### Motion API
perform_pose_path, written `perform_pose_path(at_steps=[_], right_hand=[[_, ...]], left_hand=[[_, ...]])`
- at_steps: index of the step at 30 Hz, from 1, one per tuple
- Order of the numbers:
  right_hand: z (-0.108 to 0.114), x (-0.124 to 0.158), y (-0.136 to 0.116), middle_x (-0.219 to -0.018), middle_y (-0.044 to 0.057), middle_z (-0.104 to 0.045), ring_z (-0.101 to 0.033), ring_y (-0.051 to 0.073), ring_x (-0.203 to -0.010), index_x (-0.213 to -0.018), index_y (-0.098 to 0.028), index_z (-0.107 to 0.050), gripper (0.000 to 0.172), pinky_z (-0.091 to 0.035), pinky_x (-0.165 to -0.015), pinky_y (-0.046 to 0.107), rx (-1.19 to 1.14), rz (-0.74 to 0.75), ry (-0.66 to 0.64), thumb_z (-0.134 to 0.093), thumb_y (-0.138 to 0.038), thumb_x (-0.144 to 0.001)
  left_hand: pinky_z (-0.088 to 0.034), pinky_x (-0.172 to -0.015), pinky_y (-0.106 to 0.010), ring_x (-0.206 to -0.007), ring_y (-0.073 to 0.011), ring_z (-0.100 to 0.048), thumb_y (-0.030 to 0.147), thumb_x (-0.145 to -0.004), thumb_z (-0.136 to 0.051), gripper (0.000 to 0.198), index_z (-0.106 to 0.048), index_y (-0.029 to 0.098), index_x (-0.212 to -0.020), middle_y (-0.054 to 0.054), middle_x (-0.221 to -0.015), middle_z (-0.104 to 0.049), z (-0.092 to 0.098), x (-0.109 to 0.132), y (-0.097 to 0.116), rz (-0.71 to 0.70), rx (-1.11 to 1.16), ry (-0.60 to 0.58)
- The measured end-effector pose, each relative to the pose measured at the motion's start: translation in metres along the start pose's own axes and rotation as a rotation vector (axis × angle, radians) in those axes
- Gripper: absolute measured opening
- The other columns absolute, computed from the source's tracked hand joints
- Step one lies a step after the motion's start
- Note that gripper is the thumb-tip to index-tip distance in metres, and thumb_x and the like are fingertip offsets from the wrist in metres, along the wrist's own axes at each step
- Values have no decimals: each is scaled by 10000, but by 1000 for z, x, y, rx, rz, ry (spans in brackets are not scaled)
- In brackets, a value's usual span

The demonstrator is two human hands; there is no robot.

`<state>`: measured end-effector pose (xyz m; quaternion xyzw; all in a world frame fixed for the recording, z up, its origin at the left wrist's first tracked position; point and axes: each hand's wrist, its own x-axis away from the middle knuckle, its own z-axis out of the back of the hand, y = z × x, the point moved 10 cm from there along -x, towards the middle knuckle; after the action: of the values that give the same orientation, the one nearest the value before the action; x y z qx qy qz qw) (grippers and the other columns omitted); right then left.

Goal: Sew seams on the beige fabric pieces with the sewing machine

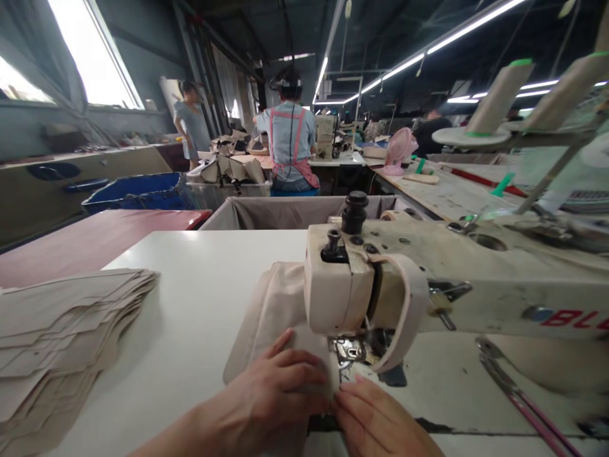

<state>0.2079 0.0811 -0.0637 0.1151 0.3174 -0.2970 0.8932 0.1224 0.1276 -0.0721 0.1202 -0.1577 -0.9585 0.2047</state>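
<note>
Item: beige fabric piece (276, 311), lying flat on the white surface (200, 285), its near edge run under the head of the sewing machine (361, 279); the far end trails away behind the head.

Left hand (271, 393): palm down, fingers spread on the fabric, pressing it flat rather than gripping, evidently to keep the cloth from shifting at the needle.

Right hand (375, 419): flat and unclenched just in front of the presser foot (349, 352), fingertips touching the left hand's; whether they pinch the fabric edge cannot be told, as the machine head shades it.

Adjacent: stack of cut fabric pieces (61, 343) at the left, within reach. Thread cones (499, 95) stand on the stand above the machine arm. A cloth-lined bin (290, 212) sits beyond the surface's far edge.
</note>
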Motion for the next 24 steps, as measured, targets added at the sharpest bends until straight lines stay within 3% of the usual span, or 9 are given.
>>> perform_pose_path(at_steps=[4,10,14,18,21,24], right_hand=[[-14,4,5,-1097,124,-720,-687,259,-994,-1104,-49,-655,349,-604,-832,347,52,-32,-106,-399,-25,-868],[-29,16,9,-1256,162,-627,-582,288,-1167,-1211,-35,-599,413,-541,-943,419,23,-109,-221,-431,-50,-835],[-21,9,11,-1246,171,-631,-580,295,-1169,-1223,-41,-597,418,-543,-933,438,-4,-140,-203,-450,-73,-833],[-4,1,11,-1162,172,-677,-638,298,-1083,-1165,-54,-645,392,-556,-904,437,-105,-184,-108,-458,-58,-821],[-2,15,20,-1267,139,-622,-588,259,-1171,-1291,-161,-564,478,-506,-970,388,-455,-420,-76,-522,-71,-823],[-19,52,27,-1391,119,-521,-505,223,-1258,-1378,-262,-449,535,-471,-987,344,-1173,-884,37,-586,-201,-865]], left_hand=[[-206,-1149,-320,-1244,-160,-465,195,-941,-482,313,-572,284,-1227,-9,-1236,-622,4,-11,-13,32,53,-51],[-455,-920,-247,-1113,-185,-572,186,-959,-426,291,-658,272,-1110,-37,-1236,-632,9,-23,-35,67,121,-31],[-498,-750,-234,-850,-176,-652,296,-970,-414,304,-708,221,-940,-52,-972,-717,13,-26,-54,107,50,47],[-490,-659,-232,-675,-150,-618,307,-945,-448,309,-700,204,-798,-26,-765,-696,14,-24,-81,224,-87,97],[-485,-685,-281,-687,-167,-580,226,-954,-372,312,-676,180,-900,-43,-763,-659,26,-16,-85,335,-160,174],[-471,-773,-374,-826,-224,-565,210,-922,-433,245,-615,193,-1085,-64,-906,-644,29,-4,-60,416,-239,193]])
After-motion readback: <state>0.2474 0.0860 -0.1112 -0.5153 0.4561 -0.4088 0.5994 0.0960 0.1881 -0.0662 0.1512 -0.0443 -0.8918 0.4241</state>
